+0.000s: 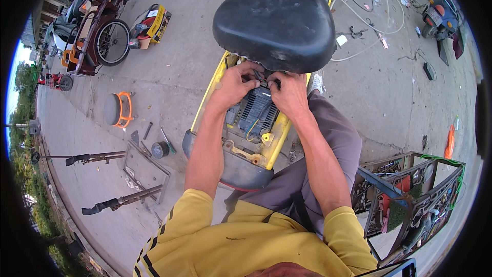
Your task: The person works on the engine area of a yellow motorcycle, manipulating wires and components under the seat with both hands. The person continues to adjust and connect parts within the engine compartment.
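Observation:
Under the raised black seat (274,20) of a yellow-framed electric scooter (279,136), both hands work close together. My left hand (237,86) is closed, with thumb and fingertips pinched around a small dark piece that could be a cable end or connector. Just beside it, my right hand (291,92) is closed too, its thumb and index finger pressed together at the same spot. What exactly the fingers hold is too small to make out. Below them lies a dark finned controller box (258,114). A yellow-green wire (250,131) loops down from it.
An orange-legged stool (123,110), a black round tin (160,149), a screwdriver (167,139) and a metal frame (148,166) are on the ground to the left. At right stands a metal tool rack (410,200). A cargo tricycle (97,41) is parked far left; a pale hose (394,28) coils far right.

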Demonstrator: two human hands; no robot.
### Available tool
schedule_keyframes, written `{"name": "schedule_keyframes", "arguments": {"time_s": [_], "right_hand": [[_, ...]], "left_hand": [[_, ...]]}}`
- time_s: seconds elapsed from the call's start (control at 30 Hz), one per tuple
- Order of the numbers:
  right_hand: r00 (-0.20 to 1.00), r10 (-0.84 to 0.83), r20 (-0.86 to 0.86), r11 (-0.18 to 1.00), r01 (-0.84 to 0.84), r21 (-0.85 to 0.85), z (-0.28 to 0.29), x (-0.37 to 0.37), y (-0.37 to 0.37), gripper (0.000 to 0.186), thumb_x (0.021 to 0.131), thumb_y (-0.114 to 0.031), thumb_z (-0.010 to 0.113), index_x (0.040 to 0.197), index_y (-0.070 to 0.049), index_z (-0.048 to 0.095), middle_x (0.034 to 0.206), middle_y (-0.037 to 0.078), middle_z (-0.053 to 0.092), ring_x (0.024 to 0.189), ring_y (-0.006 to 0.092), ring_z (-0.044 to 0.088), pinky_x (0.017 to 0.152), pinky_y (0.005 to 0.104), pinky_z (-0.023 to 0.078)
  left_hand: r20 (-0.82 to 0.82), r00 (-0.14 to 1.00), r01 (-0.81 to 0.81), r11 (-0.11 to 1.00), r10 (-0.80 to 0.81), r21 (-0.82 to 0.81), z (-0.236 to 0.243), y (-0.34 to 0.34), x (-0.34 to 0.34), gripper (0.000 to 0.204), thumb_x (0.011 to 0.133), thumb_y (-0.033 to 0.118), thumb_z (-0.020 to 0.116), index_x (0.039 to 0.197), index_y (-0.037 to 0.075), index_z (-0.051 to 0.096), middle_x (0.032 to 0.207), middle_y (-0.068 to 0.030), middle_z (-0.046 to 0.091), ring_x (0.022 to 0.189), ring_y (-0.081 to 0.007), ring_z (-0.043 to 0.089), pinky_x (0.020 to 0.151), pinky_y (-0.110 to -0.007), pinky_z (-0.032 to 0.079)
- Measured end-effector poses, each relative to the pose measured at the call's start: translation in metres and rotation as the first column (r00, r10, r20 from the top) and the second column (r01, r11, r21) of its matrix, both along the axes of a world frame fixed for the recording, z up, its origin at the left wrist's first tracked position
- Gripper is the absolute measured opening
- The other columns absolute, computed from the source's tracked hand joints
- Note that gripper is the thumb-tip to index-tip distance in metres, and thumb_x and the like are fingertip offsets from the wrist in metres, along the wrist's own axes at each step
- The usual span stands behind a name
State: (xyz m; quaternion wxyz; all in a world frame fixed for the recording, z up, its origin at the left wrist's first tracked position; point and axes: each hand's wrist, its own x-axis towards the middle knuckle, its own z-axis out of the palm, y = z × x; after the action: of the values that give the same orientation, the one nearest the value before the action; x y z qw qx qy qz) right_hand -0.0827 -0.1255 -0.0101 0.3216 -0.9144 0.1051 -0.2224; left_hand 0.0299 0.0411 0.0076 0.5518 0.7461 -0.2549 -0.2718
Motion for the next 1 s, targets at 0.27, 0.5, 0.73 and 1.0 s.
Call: {"name": "schedule_keyframes", "arguments": {"time_s": [0.27, 0.5, 0.73, 1.0], "right_hand": [[1.0, 0.02, 0.006, 0.999, -0.02, 0.036, 0.0, 0.0, -0.003, 0.012, 0.082, -0.005, 0.074, 0.092, -0.006, 0.081, 0.105, 0.019, 0.076, 0.113, 0.0404, 0.066, 0.106, 0.052, 0.043], [1.0, 0.015, 0.019, 1.0, -0.015, 0.013, -0.002, 0.001, -0.004, 0.012, 0.082, -0.004, 0.073, 0.092, -0.005, 0.081, 0.106, 0.019, 0.076, 0.113, 0.0404, 0.066, 0.106, 0.0523, 0.043], [0.999, 0.006, 0.032, 1.0, -0.006, 0.002, -0.004, 0.002, -0.003, 0.012, 0.082, -0.004, 0.073, 0.091, -0.005, 0.081, 0.106, 0.019, 0.076, 0.112, 0.0404, 0.067, 0.105, 0.0522, 0.044], [0.999, 0.006, 0.042, 1.0, -0.006, 0.005, -0.008, 0.004, -0.005, 0.012, 0.082, -0.004, 0.072, 0.09, -0.004, 0.08, 0.103, 0.018, 0.077, 0.108, 0.04, 0.068, 0.103, 0.0518, 0.047]], "left_hand": [[0.236, 0.972, -0.06, 0.983, 0.018, 0.174, 0.005, -0.005, -0.013, 0.04, 0.087, -0.004, 0.076, 0.126, 0.004, 0.074, 0.098, -0.0147, 0.076, 0.094, -0.0282, 0.074, 0.086, -0.04, 0.059], [0.454, 0.891, -0.076, 0.984, -0.006, 0.162, 0.005, -0.007, -0.017, 0.042, 0.087, 0.001, 0.08, 0.128, 0.003, 0.073, 0.102, -0.0152, 0.076, 0.094, -0.0326, 0.074, 0.085, -0.043, 0.058], [0.524, 0.851, -0.096, 0.976, -0.02, 0.194, 0.002, -0.008, -0.019, 0.043, 0.088, 0.004, 0.081, 0.129, 0.005, 0.072, 0.108, -0.0188, 0.075, 0.099, -0.0377, 0.074, 0.088, -0.046, 0.058], [0.485, 0.871, -0.023, 0.982, -0.072, 0.187, 0.001, -0.009, -0.014, 0.037, 0.087, 0.004, 0.079, 0.124, 0.004, 0.072, 0.103, -0.0175, 0.072, 0.097, -0.036, 0.071, 0.088, -0.046, 0.057]]}}
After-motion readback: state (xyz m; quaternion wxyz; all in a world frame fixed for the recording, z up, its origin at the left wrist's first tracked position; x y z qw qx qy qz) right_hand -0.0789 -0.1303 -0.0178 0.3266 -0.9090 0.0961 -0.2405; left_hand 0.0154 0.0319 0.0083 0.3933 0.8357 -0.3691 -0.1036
